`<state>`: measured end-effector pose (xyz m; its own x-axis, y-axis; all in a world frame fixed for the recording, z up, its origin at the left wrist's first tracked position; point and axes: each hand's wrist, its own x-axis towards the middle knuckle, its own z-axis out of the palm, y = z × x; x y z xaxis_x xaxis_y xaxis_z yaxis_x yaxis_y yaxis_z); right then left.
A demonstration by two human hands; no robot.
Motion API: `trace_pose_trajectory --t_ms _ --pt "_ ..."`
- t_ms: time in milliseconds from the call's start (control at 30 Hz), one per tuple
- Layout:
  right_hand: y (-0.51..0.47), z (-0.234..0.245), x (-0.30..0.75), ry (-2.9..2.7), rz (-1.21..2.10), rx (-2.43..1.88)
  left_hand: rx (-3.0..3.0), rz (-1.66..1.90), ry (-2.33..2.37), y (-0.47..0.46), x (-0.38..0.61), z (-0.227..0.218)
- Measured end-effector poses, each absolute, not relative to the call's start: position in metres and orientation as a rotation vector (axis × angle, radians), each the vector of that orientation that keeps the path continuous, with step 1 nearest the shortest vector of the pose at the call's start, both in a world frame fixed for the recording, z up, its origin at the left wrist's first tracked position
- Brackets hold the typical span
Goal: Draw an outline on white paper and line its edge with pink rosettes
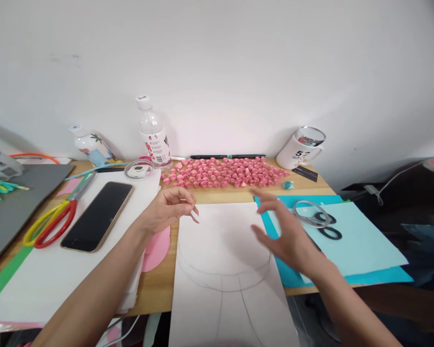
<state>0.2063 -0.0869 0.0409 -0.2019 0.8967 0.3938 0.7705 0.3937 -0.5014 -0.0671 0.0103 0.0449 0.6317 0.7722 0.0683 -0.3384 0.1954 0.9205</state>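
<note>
My left hand (171, 207) pinches a small white strip (195, 215) between thumb and fingertips, above the upper left edge of a sheet of white paper (235, 303). Whether the strip is paper or tape, I cannot tell. Curved and straight pencil lines run over the sheet. Over its upper right side my right hand (284, 231) hovers with fingers apart, a little smeared by motion and holding nothing. Behind the sheet lie many small pink rolled pieces (220, 173), spread along the wall side of the table.
To the left are a black phone (98, 217), red and yellow scissors (56, 219), a clear tape roll (139, 168) and a bottle (154, 137). To the right are a white mug (292, 152), another tape roll (311, 214), black-handled scissors (330, 233) and light-blue paper (365, 246).
</note>
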Motion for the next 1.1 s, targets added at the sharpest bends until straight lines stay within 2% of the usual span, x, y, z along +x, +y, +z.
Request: trace_pose_trajectory --t_ms 100,167,267,433,600,700,933,1100 --pt "-0.087 0.052 0.16 -2.094 0.768 -1.106 1.161 0.832 0.545 0.012 -0.071 0.045" --pt "-0.088 0.047 0.141 -2.049 0.871 -0.965 1.234 0.844 0.66 0.014 -0.074 0.046" --pt "-0.092 0.031 0.123 -1.994 0.781 -0.873 1.435 0.803 0.881 0.015 -0.074 0.046" --pt "-0.099 0.005 0.098 -2.01 0.405 -0.869 1.671 0.672 1.075 0.019 -0.073 0.04" --pt "-0.096 -0.005 0.074 -2.037 0.064 -1.132 1.914 0.638 1.261 0.027 -0.079 0.03" --pt "-0.094 -0.008 0.064 -2.036 0.051 -1.263 1.989 0.615 1.336 0.029 -0.082 0.029" --pt "-0.09 -0.023 0.061 -2.159 0.286 -1.167 2.118 0.53 1.348 0.032 -0.084 0.021" --pt "-0.09 -0.035 0.061 -2.166 0.317 -1.099 2.15 0.473 1.403 0.035 -0.089 0.02"
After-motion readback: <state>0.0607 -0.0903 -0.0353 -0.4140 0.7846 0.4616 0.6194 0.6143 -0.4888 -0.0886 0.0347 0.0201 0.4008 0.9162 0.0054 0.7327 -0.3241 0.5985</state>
